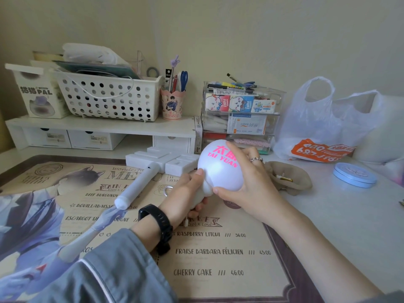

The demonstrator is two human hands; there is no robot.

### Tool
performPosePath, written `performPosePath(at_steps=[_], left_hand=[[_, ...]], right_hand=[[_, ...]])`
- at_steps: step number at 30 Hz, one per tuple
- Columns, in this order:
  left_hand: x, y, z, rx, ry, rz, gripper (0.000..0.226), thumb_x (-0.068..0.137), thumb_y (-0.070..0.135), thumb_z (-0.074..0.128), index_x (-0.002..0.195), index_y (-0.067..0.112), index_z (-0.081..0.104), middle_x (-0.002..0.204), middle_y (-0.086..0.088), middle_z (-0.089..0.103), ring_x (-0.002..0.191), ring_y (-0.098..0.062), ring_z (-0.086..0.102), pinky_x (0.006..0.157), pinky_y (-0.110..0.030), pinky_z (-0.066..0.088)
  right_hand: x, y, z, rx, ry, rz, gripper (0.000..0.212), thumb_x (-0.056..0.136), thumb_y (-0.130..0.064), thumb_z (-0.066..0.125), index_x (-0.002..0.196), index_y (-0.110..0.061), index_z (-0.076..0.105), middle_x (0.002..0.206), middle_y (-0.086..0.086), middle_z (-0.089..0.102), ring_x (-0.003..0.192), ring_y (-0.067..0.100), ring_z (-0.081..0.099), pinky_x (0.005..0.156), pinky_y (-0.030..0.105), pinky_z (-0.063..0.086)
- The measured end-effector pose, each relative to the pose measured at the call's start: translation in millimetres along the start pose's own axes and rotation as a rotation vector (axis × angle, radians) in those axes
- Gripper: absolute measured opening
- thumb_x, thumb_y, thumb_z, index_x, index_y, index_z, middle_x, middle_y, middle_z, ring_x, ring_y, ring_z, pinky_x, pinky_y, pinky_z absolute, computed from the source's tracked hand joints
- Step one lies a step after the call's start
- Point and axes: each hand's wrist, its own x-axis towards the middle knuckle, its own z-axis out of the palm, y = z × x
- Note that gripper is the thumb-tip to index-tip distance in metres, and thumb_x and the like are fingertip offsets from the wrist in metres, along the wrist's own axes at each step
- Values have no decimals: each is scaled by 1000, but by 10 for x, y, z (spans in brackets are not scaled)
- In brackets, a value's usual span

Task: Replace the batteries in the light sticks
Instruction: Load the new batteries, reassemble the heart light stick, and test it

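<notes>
Smooth white plastic with a soft sheen on the globe of the light stick (pixel 220 171); matt white plastic on the second light stick (pixel 135 189). Printed desk mat (pixel 247 265), smooth and faintly glossy. Hard perforated plastic for the basket (pixel 109 99), clear glossy plastic for the stacked drawers (pixel 240 121), thin crinkled translucent film for the bag (pixel 323 119). Painted pale-blue metal, apparently, on the round tin (pixel 355 174). Soft beige cloth on the pouch (pixel 293 178), grey woven cloth on the sleeve (pixel 105 274), matt black rubbery strap on the watch (pixel 160 224), bright polished metal on the ring (pixel 256 159).
</notes>
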Motion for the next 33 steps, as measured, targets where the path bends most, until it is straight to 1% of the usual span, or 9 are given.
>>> performPosePath(at_steps=[11,15,18,21,24,26,28,31,33], left_hand=[[9,11,28,-30,10,69,39,99,44,33,103,7,46,62,-5,53,38,-11,38,41,-17,25],[-21,91,37,-11,2,110,36,99,42,33,98,13,53,66,-7,56,39,-12,38,39,-16,25],[-28,75,25,-9,1,113,38,100,41,33,94,10,55,68,-6,58,40,-13,39,39,-19,25],[-24,62,-5,74,29,124,37,99,39,37,101,7,55,67,-1,61,46,-13,43,39,-20,31],[-22,41,-19,215,71,223,25,94,33,50,110,13,51,74,4,58,49,0,50,40,-12,37],[5,16,-15,276,74,324,24,92,26,56,112,14,49,87,5,59,51,9,52,47,-8,38],[32,-7,-19,354,72,399,30,87,25,64,112,17,50,100,4,60,62,8,55,57,-10,41],[73,-56,-41,422,76,415,42,76,38,73,111,27,53,101,8,62,81,-6,59,69,-22,48],[77,-55,-38,368,72,402,40,77,34,73,112,24,57,98,5,65,78,-4,61,68,-20,49]], right_hand=[[34,-37,-88,19,48,-26,98,63,-31,85,145,-35,32,121,-3,36,118,17,39,95,28,36],[62,3,-179,82,103,-23,94,59,-32,88,141,-35,40,113,-10,37,110,2,38,83,11,34],[61,40,-210,160,65,-9,96,60,-28,89,141,-34,38,119,-12,39,112,-2,37,87,1,30],[95,132,-240,275,13,44,100,59,-30,90,143,-31,36,127,-12,42,123,3,41,100,16,35],[119,196,-270,383,-34,124,101,44,-64,85,133,-34,48,129,-11,46,121,12,52,102,41,45],[112,206,-263,404,-42,170,99,38,-71,82,125,-37,49,125,-10,54,114,14,58,97,43,49],[91,204,-227,403,-21,194,97,40,-62,84,123,-36,43,120,-12,57,110,9,59,96,41,50],[81,181,-173,408,42,179,88,46,-49,87,119,-35,39,115,-16,55,109,6,56,95,38,49],[85,172,-173,417,86,164,87,43,-51,86,116,-37,41,113,-16,56,107,6,57,92,37,51]])
